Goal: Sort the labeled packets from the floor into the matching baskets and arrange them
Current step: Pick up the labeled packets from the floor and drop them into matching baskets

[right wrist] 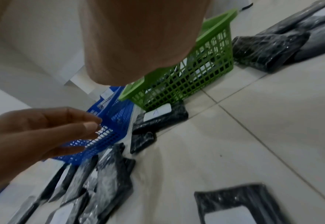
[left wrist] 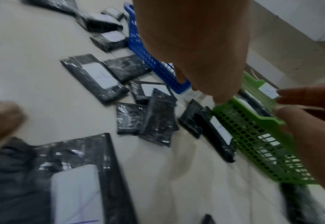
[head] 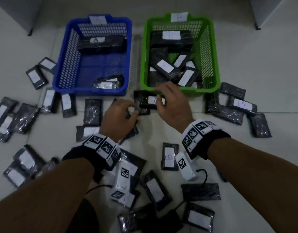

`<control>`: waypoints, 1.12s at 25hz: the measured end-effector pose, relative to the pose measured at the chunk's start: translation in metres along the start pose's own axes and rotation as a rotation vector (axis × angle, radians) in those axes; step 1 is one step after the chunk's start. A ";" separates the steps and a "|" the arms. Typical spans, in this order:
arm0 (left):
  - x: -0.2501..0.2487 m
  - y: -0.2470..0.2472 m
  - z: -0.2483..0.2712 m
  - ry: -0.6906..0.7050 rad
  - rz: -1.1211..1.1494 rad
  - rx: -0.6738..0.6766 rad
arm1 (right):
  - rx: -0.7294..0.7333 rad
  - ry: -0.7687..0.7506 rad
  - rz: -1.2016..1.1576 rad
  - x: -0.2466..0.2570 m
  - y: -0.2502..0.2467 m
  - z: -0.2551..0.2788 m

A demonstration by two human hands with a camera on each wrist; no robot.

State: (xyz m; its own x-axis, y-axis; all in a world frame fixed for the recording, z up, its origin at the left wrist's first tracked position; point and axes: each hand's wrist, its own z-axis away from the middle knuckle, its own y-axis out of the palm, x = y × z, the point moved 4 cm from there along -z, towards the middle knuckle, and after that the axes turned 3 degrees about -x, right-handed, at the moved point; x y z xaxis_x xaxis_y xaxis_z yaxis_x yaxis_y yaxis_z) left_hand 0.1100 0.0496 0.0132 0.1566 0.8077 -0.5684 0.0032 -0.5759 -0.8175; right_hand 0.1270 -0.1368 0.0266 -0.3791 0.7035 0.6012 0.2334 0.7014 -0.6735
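Black wrapped packets with white labels lie all over the tiled floor. A blue basket (head: 87, 91) tagged A holds two packets, and a green basket (head: 195, 89) holds several. In front of the gap between them lies a labeled packet (head: 150, 100) (right wrist: 158, 112) (left wrist: 220, 130). My right hand (head: 163, 98) hovers over it with fingers spread and relaxed, holding nothing. My left hand (head: 128, 110) (right wrist: 66, 128) hangs just left of it over a dark unlabeled packet (head: 142, 110), fingers loosely curled and empty.
More packets crowd the floor left of the blue basket, right of the green one, including one marked B (head: 242, 105), and near my forearms (head: 170, 157). Furniture feet (head: 29, 32) stand at the far corners. Bare tile (head: 245, 165) lies at the right.
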 end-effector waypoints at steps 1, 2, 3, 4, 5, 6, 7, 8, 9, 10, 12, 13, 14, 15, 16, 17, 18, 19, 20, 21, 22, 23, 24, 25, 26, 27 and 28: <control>0.010 -0.002 0.011 -0.032 -0.048 0.065 | 0.049 0.004 -0.005 0.001 0.009 0.004; 0.019 -0.005 0.023 -0.067 -0.088 0.122 | 0.114 0.034 0.000 -0.001 0.018 0.009; 0.026 -0.006 0.032 -0.097 -0.112 0.162 | 0.202 0.079 0.022 -0.008 0.026 0.015; 0.032 -0.008 0.038 -0.120 -0.129 0.174 | 0.305 0.131 0.060 -0.017 0.034 0.020; 0.036 -0.008 0.040 -0.145 -0.140 0.162 | 0.406 0.183 0.116 -0.028 0.041 0.022; 0.039 -0.007 0.041 -0.190 -0.144 0.143 | 0.479 0.215 0.181 -0.037 0.047 0.024; 0.043 -0.004 0.043 -0.236 -0.144 0.132 | 0.518 0.224 0.231 -0.045 0.053 0.026; 0.045 -0.001 0.044 -0.276 -0.145 0.138 | 0.533 0.225 0.260 -0.050 0.055 0.026; 0.047 0.002 0.043 -0.287 -0.157 0.156 | 0.542 0.225 0.280 -0.054 0.060 0.025; 0.048 0.005 0.043 -0.278 -0.174 0.173 | 0.525 0.231 0.289 -0.055 0.063 0.024; 0.047 0.011 0.042 -0.257 -0.205 0.164 | 0.417 0.245 0.258 -0.054 0.063 0.024; 0.046 0.012 0.041 -0.268 -0.216 0.147 | 0.354 0.256 0.223 -0.054 0.062 0.027; 0.044 0.014 0.039 -0.285 -0.231 0.134 | 0.315 0.284 0.179 -0.053 0.059 0.031; 0.042 0.017 0.038 -0.317 -0.240 0.126 | 0.312 0.336 0.131 -0.053 0.058 0.036; 0.040 0.019 0.037 -0.360 -0.242 0.125 | 0.332 0.403 0.089 -0.054 0.059 0.041; 0.040 0.022 0.035 -0.403 -0.233 0.122 | 0.356 0.479 0.060 -0.057 0.060 0.045; 0.040 0.023 0.032 -0.436 -0.229 0.113 | 0.373 0.559 0.031 -0.058 0.062 0.049; 0.040 0.025 0.030 -0.456 -0.239 0.108 | 0.376 0.631 -0.010 -0.058 0.063 0.051; 0.039 0.028 0.028 -0.465 -0.263 0.108 | 0.362 0.688 -0.077 -0.058 0.064 0.052; 0.037 0.032 0.027 -0.468 -0.297 0.115 | 0.339 0.734 -0.159 -0.057 0.064 0.052; 0.034 0.036 0.026 -0.477 -0.328 0.117 | 0.315 0.763 -0.228 -0.055 0.062 0.052; 0.033 0.039 0.025 -0.502 -0.351 0.111 | 0.295 0.783 -0.266 -0.052 0.058 0.051; 0.030 0.040 0.024 -0.546 -0.356 0.098 | 0.272 0.786 -0.283 -0.049 0.054 0.050; 0.029 0.039 0.024 -0.587 -0.348 0.085 | 0.246 0.777 -0.288 -0.046 0.048 0.048; 0.028 0.039 0.023 -0.604 -0.332 0.088 | 0.218 0.760 -0.291 -0.044 0.042 0.047; 0.026 0.037 0.023 -0.598 -0.303 0.103 | 0.196 0.739 -0.289 -0.043 0.035 0.046; 0.025 0.034 0.024 -0.586 -0.266 0.113 | 0.179 0.719 -0.286 -0.042 0.030 0.045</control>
State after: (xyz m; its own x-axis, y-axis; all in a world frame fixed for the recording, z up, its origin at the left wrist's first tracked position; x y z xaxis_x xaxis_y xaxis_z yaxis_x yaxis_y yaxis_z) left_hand 0.0904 0.0531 -0.0309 -0.3999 0.8742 -0.2755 -0.1418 -0.3560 -0.9237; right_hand 0.1095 -0.1504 -0.0380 0.2830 0.4435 0.8504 0.0437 0.8798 -0.4733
